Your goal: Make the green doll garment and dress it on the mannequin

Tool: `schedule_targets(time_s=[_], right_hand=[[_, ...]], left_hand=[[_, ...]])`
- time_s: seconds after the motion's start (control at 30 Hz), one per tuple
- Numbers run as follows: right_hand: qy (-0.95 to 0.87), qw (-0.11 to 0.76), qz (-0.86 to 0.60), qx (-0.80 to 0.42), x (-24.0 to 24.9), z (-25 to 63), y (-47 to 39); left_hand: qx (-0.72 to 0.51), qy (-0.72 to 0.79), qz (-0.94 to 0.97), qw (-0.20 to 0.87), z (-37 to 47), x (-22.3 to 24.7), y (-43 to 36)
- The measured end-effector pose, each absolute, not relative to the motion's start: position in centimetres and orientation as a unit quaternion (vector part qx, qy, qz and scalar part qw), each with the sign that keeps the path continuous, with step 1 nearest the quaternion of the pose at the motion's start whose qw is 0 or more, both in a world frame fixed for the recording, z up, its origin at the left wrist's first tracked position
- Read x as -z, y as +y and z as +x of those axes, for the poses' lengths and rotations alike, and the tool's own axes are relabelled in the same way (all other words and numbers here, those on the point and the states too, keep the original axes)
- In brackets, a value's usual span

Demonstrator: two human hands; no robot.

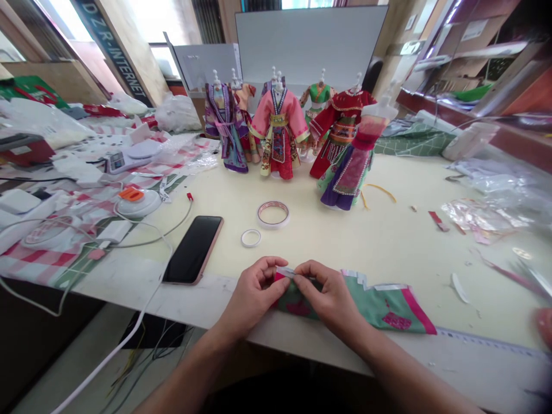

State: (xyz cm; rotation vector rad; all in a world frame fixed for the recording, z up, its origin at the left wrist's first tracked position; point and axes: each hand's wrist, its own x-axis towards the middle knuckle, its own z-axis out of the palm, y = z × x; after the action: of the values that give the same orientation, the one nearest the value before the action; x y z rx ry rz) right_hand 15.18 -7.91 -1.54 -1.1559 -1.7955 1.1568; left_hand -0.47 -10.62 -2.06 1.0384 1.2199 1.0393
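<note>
A green cloth strip with pink ends and pink motifs lies along the table's front edge, with pieces of whitish tape on its upper edge. My left hand pinches its left pink end, thumb against bent fingers. Close beside it, my right hand pinches the same taped upper edge, and its fingers cover part of the cloth. The two fingertips nearly meet. Beyond my hands, a large tape roll and a small tape roll lie flat.
A black phone and a white cable are at the left. Small dress forms in costumes stand at the back. A ruler, scissors and plastic bags are at the right, with part of a person's hand at the edge.
</note>
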Motion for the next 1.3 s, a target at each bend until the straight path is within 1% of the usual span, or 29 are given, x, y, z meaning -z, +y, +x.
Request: schedule_targets(time_s=[0.17,0.27,0.33,0.4,0.47,0.57,0.77,0.97,1.03,1.13,1.3], right_hand=[[-0.676,0.356,-0.443,-0.468,1.6,15.1,-7.8],[-0.688,0.356,-0.442,-0.452,1.8,15.1,-7.8],[-0.711,0.389,-0.443,-0.385,2.0,15.1,-7.8],[-0.747,0.434,-0.424,-0.271,2.1,15.2,-7.9],[-0.785,0.452,-0.388,-0.169,2.1,15.3,-7.9],[-0.823,0.431,-0.352,-0.112,2.1,15.4,-7.9],[-0.849,0.396,-0.332,-0.106,2.1,15.5,-7.6],[-0.878,0.343,-0.324,-0.087,2.1,15.8,-7.1],[-0.885,0.332,-0.314,-0.086,2.1,15.9,-6.9],[-0.888,0.325,-0.306,-0.110,1.9,16.0,-6.8],[-0.862,0.347,-0.314,-0.197,1.7,15.9,-6.5]], left_hand=[[-0.449,0.500,0.451,0.587,-0.3,2.1,-10.6],[-0.457,0.495,0.448,0.588,-0.2,2.2,-10.5],[-0.460,0.499,0.445,0.584,-0.1,2.2,-10.5],[-0.463,0.506,0.448,0.574,-0.1,2.2,-10.5],[-0.462,0.511,0.457,0.563,-0.1,2.3,-10.5],[-0.448,0.520,0.490,0.537,-0.1,2.4,-10.5],[-0.398,0.545,0.589,0.446,-0.3,1.9,-10.4],[-0.346,0.564,0.680,0.315,-0.4,1.5,-10.4],[-0.333,0.559,0.698,0.298,-0.4,1.4,-10.2],[-0.320,0.555,0.694,0.328,-0.4,1.2,-10.0],[-0.325,0.526,0.627,0.474,-0.6,1.0,-9.7]])
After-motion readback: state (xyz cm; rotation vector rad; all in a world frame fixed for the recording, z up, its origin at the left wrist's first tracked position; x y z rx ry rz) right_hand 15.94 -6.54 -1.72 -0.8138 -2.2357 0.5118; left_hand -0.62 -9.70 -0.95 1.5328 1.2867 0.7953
